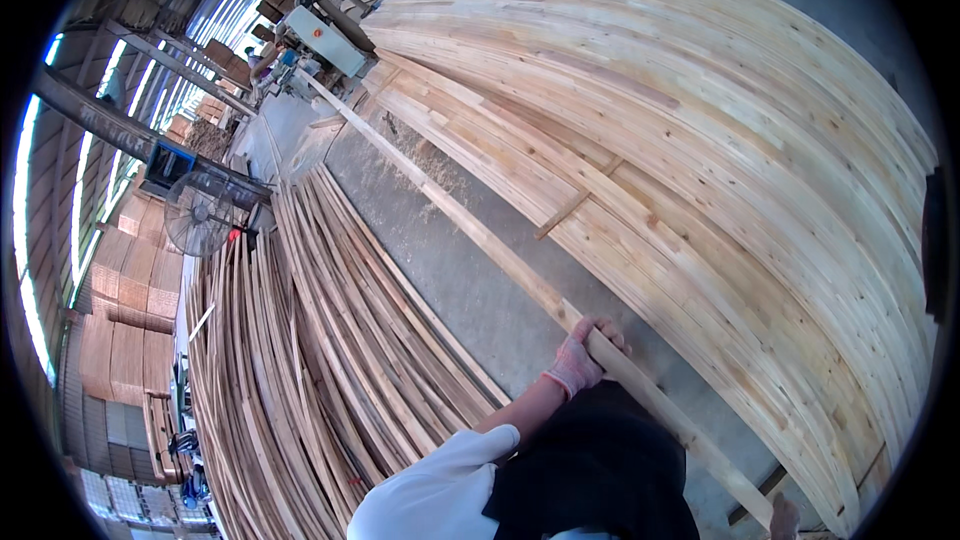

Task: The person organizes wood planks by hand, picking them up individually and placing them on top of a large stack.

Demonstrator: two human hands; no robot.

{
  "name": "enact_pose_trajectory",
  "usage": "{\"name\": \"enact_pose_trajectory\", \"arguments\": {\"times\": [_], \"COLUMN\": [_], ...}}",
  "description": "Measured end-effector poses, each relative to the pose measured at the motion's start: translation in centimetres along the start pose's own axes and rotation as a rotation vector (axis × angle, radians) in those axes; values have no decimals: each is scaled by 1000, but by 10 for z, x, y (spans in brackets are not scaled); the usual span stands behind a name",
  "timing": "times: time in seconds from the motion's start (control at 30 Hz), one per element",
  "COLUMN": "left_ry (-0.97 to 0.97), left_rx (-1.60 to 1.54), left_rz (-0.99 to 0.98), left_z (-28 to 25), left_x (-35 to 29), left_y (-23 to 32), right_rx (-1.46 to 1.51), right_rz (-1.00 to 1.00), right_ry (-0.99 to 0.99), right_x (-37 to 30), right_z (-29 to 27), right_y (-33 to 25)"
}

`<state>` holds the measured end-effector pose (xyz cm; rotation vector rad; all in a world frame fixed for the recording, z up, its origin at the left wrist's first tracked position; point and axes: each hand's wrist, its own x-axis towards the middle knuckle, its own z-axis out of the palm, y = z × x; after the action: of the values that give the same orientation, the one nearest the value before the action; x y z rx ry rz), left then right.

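Observation:
A long, narrow wooden board (480, 230) runs slantwise across the view, from the machine end at the far left to the lower right. My left hand (580, 358), in a pale pinkish work glove, is closed around it in front of my body. At the lower edge, my right hand (785, 518) shows only in part, at the board's near end. It appears to grip that end, though most of its fingers are cut off.
Loose wooden strips (340, 340) lie in a large pile to the left. Wide stacks of joined boards (680, 130) fill the right. Sawdust (430, 165) covers part of the floor. A standing fan (198, 212), a control box (325, 40) and another person (262, 62) are farther off.

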<state>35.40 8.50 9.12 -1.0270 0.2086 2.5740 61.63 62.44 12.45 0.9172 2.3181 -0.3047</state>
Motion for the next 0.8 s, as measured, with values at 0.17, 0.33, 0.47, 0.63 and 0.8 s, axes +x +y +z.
{"name": "enact_pose_trajectory", "arguments": {"times": [0.17,0.33,0.47,0.63,0.8], "left_ry": [-87,-85,-47,-79,-264], "left_rx": [59,77,63,121,236], "left_rz": [-9,137,380,498,568], "left_z": [12,69,82,97,100], "left_x": [-20,-40,-20,-1,5], "left_y": [44,169,288,437,469], "right_rx": [102,105,144,171,377], "right_rz": [88,-88,-226,-419,-483], "right_ry": [39,172,158,190,438], "right_x": [-50,-96,-148,-201,-183], "right_z": [-13,-26,-41,-60,-29], "right_y": [-29,-154,-279,-421,-502]}}
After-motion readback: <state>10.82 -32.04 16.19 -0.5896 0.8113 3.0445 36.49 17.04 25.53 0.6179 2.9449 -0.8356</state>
